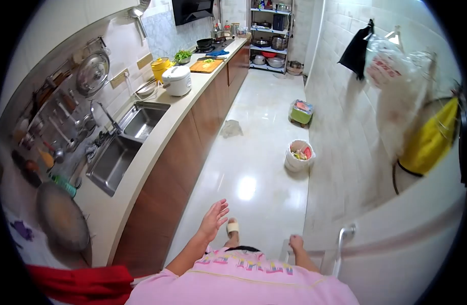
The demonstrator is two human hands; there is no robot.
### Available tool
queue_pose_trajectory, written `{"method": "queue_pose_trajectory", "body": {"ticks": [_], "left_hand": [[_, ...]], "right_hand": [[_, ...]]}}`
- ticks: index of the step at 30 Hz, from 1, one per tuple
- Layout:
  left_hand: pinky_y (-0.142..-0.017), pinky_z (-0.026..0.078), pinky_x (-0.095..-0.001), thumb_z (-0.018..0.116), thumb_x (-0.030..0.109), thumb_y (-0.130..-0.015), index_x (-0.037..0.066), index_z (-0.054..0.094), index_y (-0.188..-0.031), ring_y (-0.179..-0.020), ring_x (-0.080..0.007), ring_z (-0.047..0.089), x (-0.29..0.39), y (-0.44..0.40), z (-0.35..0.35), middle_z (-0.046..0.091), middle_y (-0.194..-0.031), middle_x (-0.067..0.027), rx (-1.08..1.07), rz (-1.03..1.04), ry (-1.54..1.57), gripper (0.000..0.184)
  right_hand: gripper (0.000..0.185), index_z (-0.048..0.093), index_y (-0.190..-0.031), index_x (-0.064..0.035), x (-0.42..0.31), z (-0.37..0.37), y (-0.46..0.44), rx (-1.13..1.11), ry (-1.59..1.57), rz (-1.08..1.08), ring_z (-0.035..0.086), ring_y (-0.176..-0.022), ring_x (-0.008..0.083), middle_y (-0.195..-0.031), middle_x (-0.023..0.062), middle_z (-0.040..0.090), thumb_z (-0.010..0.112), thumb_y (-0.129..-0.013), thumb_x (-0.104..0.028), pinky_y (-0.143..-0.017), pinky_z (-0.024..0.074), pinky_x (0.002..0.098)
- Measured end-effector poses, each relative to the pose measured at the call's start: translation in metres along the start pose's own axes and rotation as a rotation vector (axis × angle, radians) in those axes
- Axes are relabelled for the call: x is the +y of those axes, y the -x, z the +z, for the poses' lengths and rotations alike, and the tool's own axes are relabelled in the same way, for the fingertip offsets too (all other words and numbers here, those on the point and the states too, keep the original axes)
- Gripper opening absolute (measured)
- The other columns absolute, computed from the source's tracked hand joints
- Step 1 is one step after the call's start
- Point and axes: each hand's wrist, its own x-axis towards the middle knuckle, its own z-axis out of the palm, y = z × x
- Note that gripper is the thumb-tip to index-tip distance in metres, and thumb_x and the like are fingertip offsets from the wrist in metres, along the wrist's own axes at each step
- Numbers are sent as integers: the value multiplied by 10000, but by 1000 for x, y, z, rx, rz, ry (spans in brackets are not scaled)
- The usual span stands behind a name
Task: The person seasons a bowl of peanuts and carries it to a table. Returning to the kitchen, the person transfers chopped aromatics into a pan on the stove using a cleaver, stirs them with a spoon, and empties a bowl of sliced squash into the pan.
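My left hand (213, 220) is held out over the floor in front of the pink shirt (243, 284), its fingers apart and nothing in it. Lower on the right, my right hand (296, 242) hangs near the wall side with its fingers curled in; whether anything is inside is hidden. The white door handle (348, 231) is the nearest thing to its right, not touched. One foot in a pale slipper (233, 226) shows below my left hand.
Along the left runs a counter (160, 147) with a double sink (114, 165), rice cooker (176, 81) and cutting board (205, 66). A lined bin (298, 161) and green stool (300, 113) stand by the right wall. A shelf rack (268, 48) stands at the back.
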Motion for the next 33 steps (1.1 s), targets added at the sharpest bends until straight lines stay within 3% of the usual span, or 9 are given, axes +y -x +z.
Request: {"method": "queue_pose_trajectory", "body": {"ticks": [2,5,8,11,13,21,25,33], "left_hand": [[-968,324,-402,414,413,-919,88,401,-1281,-1186,-219,407,19,-61,-7,438,-1256,-88,47,-48,41,488],[-945,340,-384,417,393,-922,84,439,-1245,-1149,-197,440,70,-163,2,475,-1219,-75,49,19,89,447],[-973,312,-387,425,384,-921,93,440,-1238,-1169,-202,414,131,-243,35,449,-1249,-84,-71,100,37,431],[-950,335,-361,422,364,-927,86,432,-1229,-1149,-183,429,169,-326,58,466,-1218,-69,-169,70,-2,410],[-933,348,-335,417,355,-931,93,427,-1222,-1128,-168,442,191,-387,67,479,-1192,-56,-196,63,-27,392],[-893,367,-329,439,314,-925,91,483,-1153,-1086,-152,473,242,-616,56,514,-1150,-38,79,125,132,321],[-902,364,-315,439,289,-927,87,482,-1147,-1094,-150,467,300,-701,66,509,-1158,-41,110,216,114,302],[-897,376,-303,452,283,-924,75,492,-1136,-1074,-143,470,371,-856,10,510,-1155,-40,304,251,80,300]], "right_hand": [[320,626,-735,-16,-65,-17,-58,-5,-158,-63,597,-550,215,-585,103,601,489,-816,-293,-499,456,349],[309,635,-794,-14,-130,-34,-96,-47,5,-9,612,-729,349,-752,198,624,472,-791,-276,-684,466,443],[312,660,-907,-54,-85,-14,-132,-146,248,-165,628,-674,276,-760,156,647,506,-808,-306,-664,472,388],[300,652,-926,-49,-124,-25,-180,-327,197,130,617,-665,256,-760,143,641,507,-812,-286,-646,467,369],[292,646,-939,-46,-153,-32,-235,-366,192,215,610,-660,243,-760,134,636,507,-815,-272,-635,464,356],[269,622,-989,-33,-274,-78,-515,-370,204,151,581,-637,189,-761,101,619,509,-828,-217,-588,451,306],[263,610,-1015,-27,-370,-121,-679,-258,110,12,566,-626,163,-761,84,611,510,-834,-189,-565,444,281],[261,587,-1065,-14,-677,-136,-936,-162,-464,-230,537,-604,109,-762,50,594,512,-846,-134,-518,431,231]]}}
